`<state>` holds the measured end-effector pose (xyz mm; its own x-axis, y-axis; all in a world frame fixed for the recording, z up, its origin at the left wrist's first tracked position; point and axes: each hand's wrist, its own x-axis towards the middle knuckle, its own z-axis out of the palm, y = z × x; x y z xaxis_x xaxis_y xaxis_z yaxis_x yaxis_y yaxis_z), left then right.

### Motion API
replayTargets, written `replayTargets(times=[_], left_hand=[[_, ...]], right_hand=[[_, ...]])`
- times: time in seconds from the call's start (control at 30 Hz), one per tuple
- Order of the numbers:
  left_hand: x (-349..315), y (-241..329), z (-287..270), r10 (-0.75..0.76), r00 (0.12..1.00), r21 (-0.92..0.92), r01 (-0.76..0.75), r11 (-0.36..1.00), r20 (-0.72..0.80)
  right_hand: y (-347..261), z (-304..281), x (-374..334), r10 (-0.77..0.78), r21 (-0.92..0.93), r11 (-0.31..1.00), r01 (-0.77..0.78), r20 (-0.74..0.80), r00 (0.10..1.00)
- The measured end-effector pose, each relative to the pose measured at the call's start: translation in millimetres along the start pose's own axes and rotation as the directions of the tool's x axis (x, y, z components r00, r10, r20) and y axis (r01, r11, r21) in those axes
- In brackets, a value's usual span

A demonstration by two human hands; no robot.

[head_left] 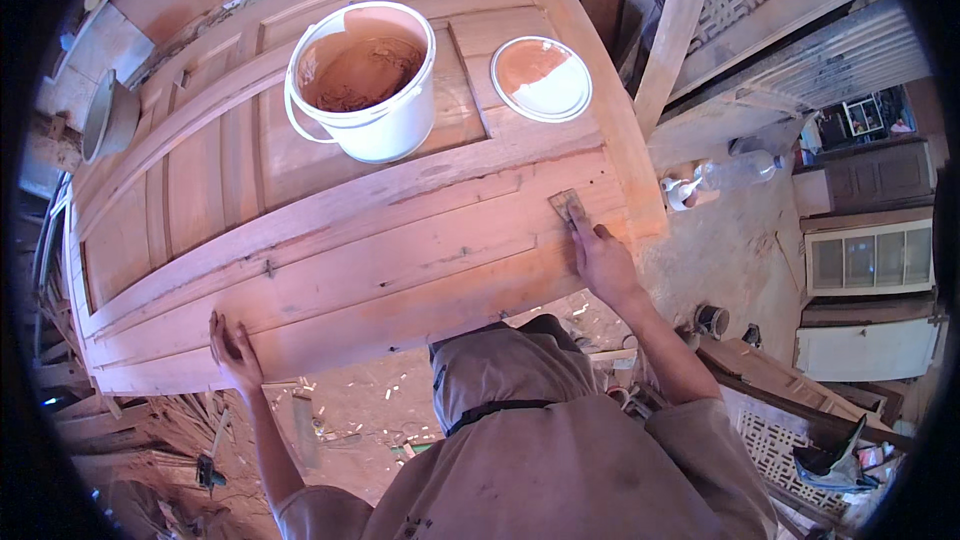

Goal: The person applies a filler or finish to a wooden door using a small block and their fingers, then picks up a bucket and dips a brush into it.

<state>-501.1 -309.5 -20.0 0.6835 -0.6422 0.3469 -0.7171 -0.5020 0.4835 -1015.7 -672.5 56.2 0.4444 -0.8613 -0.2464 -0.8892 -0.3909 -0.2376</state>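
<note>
A large panelled wooden door (420, 240) lies flat before me, with dark cracks and small marks along its near boards. My right hand (604, 262) is closed around a putty knife (566, 203), whose blade rests on the near right part of the wood. Farther left, my left hand (236, 352) lies at the door's near edge with its fingers apart, holding nothing. On the door stands a white bucket (395, 130), partly filled with reddish-brown paste (368, 70). Right of it lies a round white lid (550, 100) smeared with the same paste.
A grey bowl-like container (110, 118) sits at the door's far left. Clear plastic bottles (740, 171) lie on the floor to the right. Framed windows and wood panels (868, 258) stand farther right. Scrap wood (180, 430) is piled at lower left.
</note>
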Motion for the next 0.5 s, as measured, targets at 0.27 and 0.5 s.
replayTargets(times=[0.27, 0.5], left_hand=[[-1, 1, 5, 0.001, 1.000, -0.023, -0.001, 1.000, -0.009], [-1, -3, 5, -0.010, 1.000, -0.010, 0.009, 1.000, -0.027]], right_hand=[[11, 8, -17, 0.032, -0.065, 0.997, -0.029, 0.044, 0.999], [16, -72, 15, -0.270, -0.179, 0.936, 0.302, 0.184, 0.945]])
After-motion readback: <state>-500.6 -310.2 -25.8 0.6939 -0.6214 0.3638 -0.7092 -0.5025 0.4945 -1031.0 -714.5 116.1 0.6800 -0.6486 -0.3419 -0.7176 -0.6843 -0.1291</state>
